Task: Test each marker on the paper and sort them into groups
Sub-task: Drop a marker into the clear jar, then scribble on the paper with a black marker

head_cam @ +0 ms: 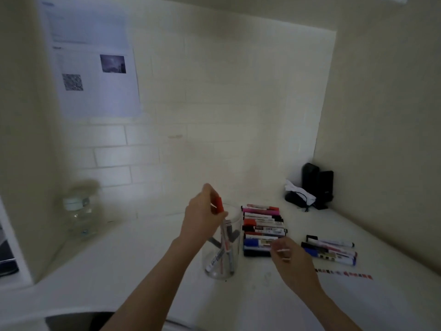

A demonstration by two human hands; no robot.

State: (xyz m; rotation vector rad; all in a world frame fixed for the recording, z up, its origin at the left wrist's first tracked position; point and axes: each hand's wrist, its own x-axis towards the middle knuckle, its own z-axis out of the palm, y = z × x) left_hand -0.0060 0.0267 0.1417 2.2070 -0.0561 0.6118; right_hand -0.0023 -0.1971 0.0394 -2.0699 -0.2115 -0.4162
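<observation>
Your left hand [202, 218] grips a red-capped white marker [218, 206] above the clear plastic jar [220, 256]; your right hand [286, 255], fingers loosely curled, holds nothing I can see; you're picking, so test it on paper next

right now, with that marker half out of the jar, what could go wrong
1. The left hand grips a red-capped marker over the clear jar; the jar looks light and nothing steadies it, so a snag on the other markers inside could tip it.
2. The right hand hovers against the near end of the large marker group, and a nudge could roll some toward the smaller group, mixing the sort.
</observation>
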